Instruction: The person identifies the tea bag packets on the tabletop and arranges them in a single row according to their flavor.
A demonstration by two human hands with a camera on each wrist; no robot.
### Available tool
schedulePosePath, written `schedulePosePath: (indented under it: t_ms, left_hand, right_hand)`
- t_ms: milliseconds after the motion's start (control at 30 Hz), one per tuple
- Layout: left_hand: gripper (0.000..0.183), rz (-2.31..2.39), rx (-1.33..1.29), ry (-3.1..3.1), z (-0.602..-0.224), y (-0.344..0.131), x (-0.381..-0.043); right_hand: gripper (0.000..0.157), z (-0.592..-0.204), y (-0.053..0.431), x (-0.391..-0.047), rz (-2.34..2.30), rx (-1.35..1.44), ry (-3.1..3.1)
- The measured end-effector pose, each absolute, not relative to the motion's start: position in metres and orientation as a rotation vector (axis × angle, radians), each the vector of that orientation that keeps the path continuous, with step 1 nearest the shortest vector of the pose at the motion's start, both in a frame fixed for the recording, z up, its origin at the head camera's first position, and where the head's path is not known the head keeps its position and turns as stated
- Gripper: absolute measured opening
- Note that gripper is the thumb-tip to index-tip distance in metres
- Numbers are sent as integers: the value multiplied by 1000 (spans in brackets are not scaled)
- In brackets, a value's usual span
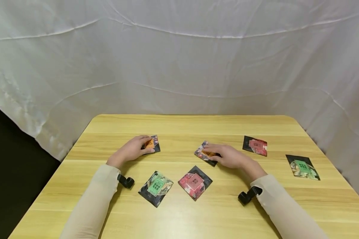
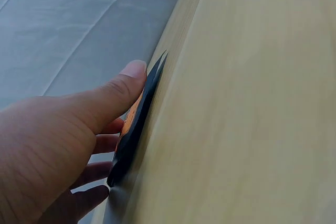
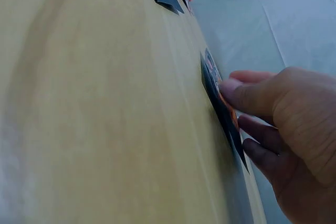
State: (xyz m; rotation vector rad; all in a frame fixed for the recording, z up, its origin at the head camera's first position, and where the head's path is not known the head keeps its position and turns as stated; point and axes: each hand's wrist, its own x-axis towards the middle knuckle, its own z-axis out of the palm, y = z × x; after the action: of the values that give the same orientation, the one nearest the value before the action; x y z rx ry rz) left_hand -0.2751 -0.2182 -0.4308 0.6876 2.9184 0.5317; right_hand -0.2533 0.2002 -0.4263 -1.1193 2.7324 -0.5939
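At the far left of the table, my left hand [image 1: 132, 148] rests over a flat dark packet with an orange label [image 1: 150, 143]. In the left wrist view its thumb [image 2: 123, 85] extends along the packet [image 2: 137, 124], the other fingers beyond it. Right of centre, my right hand [image 1: 228, 155] lies over a matching orange-label packet [image 1: 208, 160]. The right wrist view shows that thumb [image 3: 239, 92] touching the packet face [image 3: 218, 95], fingers loosely bent near its far edge. Nearer me lie a green-label packet [image 1: 156, 188] and a red-label packet [image 1: 195, 182], side by side.
Another red-label packet [image 1: 255, 146] lies right of my right hand, and another green-label packet [image 1: 302, 167] lies farther right. All are on a light wooden table [image 1: 179, 219]. A pale curtain [image 1: 179, 66] hangs behind its far edge.
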Motion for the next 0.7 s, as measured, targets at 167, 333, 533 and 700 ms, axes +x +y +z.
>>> schedulePosePath:
  t_ms: [167, 333, 533, 700]
  left_hand:
    - [72, 525, 710, 2922, -431, -217, -273]
    - [69, 524, 718, 2921, -432, -216, -271]
    - [69, 538, 721, 2906, -429, -215, -271]
    - [69, 536, 736, 2896, -428, -216, -272]
  right_hand:
    - [43, -427, 200, -251, -600, -1147, 2707]
    - [46, -428, 201, -251, -639, -1145, 2726]
    - [53, -429, 202, -251, -599, -1127, 2824]
    - [51, -428, 203, -251, -582, -1122, 2839]
